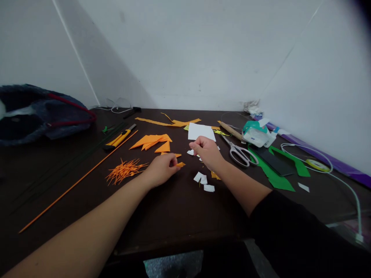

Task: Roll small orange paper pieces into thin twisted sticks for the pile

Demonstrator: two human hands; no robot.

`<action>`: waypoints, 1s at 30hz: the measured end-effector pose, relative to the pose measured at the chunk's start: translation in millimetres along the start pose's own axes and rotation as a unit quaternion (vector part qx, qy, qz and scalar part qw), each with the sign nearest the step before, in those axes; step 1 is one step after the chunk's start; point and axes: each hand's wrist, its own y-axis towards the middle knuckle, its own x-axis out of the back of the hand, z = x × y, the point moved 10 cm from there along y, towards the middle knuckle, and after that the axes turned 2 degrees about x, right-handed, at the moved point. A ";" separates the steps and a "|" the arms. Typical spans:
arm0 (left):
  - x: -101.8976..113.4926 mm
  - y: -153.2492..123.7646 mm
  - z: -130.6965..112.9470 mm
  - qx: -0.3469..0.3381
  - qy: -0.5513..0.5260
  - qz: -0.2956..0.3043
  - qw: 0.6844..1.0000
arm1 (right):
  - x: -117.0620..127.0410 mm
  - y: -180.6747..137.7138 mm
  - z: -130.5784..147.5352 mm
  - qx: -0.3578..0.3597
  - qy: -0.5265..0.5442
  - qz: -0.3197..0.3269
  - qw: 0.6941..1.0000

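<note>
My left hand (161, 169) rests on the dark table (162, 216), its fingers pinched on a small orange paper piece (180, 164). My right hand (206, 151) is closed in a loose fist just right of it, fingers curled near small white paper scraps (203, 180); what it holds, if anything, is hidden. A pile of thin orange paper slivers (124, 170) lies left of my left hand. Orange paper triangles (153, 142) and a white sheet (201, 132) lie beyond the hands.
White-handled scissors (240, 153) lie right of my right hand, beside green paper shapes (275, 170) and a tissue pack (255, 133). A yellow utility knife (119, 138) and a long orange stick (78, 180) lie left. A dark bag (37, 114) sits far left; a white cable (342, 181) runs right.
</note>
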 end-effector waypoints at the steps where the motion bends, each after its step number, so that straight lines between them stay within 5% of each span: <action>1: 5.3 -0.3 1.7 0.005 -0.058 -0.022 0.998 | 3.1 0.1 0.5 0.004 0.011 -0.017 1.000; 6: 18.5 -1.5 13.9 0.025 -0.345 -0.091 0.934 | -11.4 -1.4 -4.5 -0.009 0.160 0.011 0.987; 12: 23.4 -4.2 20.7 0.048 -0.457 -0.115 0.881 | -36.2 -8.8 2.3 -0.017 0.196 0.081 0.977; 24: 28.9 -8.5 1.1 0.014 -0.408 -0.147 0.901 | -32.5 -10.8 17.4 0.046 0.070 0.043 0.996; 30: 24.6 -7.8 -7.5 -0.018 -0.432 -0.115 0.894 | -39.0 -11.9 20.7 0.062 0.071 0.069 0.993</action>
